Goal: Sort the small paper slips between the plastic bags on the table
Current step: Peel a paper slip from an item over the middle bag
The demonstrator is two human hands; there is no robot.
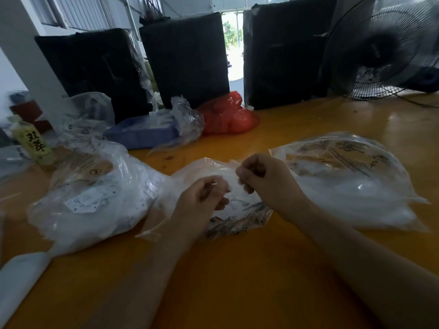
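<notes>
Middle bag (240,219): thin, slippery film. Left hand (204,198), right hand (259,174), fingers curled, pinched its mouth; slips (234,200) probably featherlight.

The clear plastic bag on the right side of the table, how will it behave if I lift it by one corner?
The right bag would probably sag: its film is thin and wrinkled. The white contents bulging inside might slide toward the low end. Its glossy surface suggests a slippery grip.
</notes>
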